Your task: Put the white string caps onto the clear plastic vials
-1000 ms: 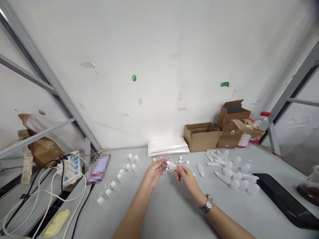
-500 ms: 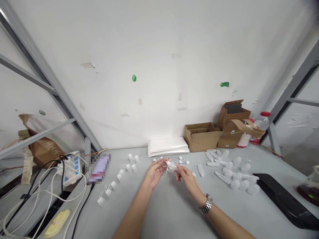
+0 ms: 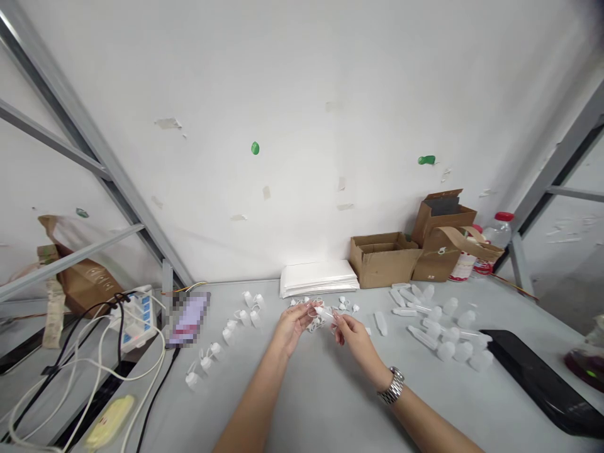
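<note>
My left hand (image 3: pixel 293 328) pinches a white cap (image 3: pixel 319 310) with a thin loop strap. Across from it, the fingers of my right hand (image 3: pixel 348 328) grip a small translucent plastic bottle (image 3: pixel 329 316), its end meeting the cap between the two hands. Whether the cap is seated on the neck is too small to tell. Loose white caps (image 3: pixel 343 304) lie on the grey table just behind and under the hands. One translucent bottle (image 3: pixel 380 323) rests to the right of my right hand, and several more bottles (image 3: pixel 446 330) lie in a loose group farther right.
Several capped bottles (image 3: pixel 229 331) stand in a slanting row at left, near a phone (image 3: pixel 189 319) and a power strip (image 3: pixel 136 324) with tangled cables. White sheets (image 3: pixel 318 279), an open cardboard box (image 3: pixel 384 264) and a paper bag (image 3: pixel 436 251) line the wall. A black tray-like object (image 3: pixel 533 371) lies right.
My hands stay almost in place, still holding the cap and bottle together. The whole view has shifted very slightly; nothing else has visibly moved.
</note>
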`<state>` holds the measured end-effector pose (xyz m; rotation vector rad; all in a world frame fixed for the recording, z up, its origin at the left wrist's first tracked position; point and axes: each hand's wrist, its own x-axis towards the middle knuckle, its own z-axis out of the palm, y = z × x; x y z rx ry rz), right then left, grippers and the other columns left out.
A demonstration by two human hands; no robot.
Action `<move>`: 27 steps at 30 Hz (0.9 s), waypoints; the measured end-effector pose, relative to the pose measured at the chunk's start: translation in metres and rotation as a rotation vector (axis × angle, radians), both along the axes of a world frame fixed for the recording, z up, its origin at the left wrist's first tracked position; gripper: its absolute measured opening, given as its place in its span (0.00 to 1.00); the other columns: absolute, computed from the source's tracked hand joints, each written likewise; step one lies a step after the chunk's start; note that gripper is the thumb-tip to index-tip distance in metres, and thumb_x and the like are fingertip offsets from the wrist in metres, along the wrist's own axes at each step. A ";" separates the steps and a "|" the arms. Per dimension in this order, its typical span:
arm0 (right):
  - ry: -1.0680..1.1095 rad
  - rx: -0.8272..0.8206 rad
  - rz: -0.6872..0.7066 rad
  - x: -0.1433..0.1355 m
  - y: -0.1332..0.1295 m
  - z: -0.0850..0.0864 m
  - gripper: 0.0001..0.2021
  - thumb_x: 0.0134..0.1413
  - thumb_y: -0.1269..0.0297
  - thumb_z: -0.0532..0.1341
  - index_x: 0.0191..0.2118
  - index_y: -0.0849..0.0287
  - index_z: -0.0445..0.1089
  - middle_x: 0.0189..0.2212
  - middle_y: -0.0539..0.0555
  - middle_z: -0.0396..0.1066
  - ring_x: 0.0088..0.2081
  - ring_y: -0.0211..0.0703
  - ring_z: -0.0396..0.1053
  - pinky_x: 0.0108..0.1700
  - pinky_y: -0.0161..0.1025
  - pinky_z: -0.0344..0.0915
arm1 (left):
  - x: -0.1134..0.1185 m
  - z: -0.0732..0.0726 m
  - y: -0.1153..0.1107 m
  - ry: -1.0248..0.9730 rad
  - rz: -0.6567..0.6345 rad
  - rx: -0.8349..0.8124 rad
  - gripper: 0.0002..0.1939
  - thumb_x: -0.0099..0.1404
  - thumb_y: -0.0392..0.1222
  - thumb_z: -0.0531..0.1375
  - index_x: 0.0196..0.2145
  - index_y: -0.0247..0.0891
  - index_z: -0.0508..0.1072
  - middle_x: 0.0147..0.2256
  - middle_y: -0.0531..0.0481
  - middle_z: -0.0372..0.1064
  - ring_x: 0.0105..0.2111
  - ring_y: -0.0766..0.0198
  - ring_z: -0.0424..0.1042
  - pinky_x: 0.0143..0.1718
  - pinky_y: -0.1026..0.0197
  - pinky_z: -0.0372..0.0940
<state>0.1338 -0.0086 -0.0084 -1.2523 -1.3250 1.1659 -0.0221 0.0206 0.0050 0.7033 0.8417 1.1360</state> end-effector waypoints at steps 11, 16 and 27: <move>-0.222 0.137 0.005 0.006 -0.003 0.004 0.19 0.52 0.46 0.49 0.21 0.56 0.59 0.15 0.47 0.60 0.21 0.39 0.60 0.28 0.36 0.56 | -0.004 -0.001 0.000 0.223 -0.018 0.055 0.12 0.44 0.41 0.66 0.27 0.30 0.77 0.30 0.40 0.75 0.32 0.59 0.72 0.42 0.59 0.60; -0.110 0.092 0.020 0.003 0.000 0.000 0.21 0.49 0.43 0.51 0.21 0.56 0.60 0.14 0.46 0.60 0.20 0.39 0.59 0.27 0.36 0.56 | -0.003 0.004 -0.002 0.194 -0.058 0.088 0.14 0.46 0.44 0.65 0.29 0.31 0.77 0.32 0.40 0.75 0.35 0.58 0.71 0.44 0.58 0.59; 0.216 -0.126 0.268 -0.012 -0.012 0.001 0.23 0.47 0.42 0.51 0.25 0.60 0.64 0.13 0.46 0.61 0.16 0.35 0.58 0.23 0.34 0.55 | 0.011 0.018 -0.040 0.303 0.225 0.221 0.13 0.45 0.38 0.65 0.32 0.36 0.75 0.33 0.45 0.75 0.37 0.57 0.71 0.43 0.58 0.62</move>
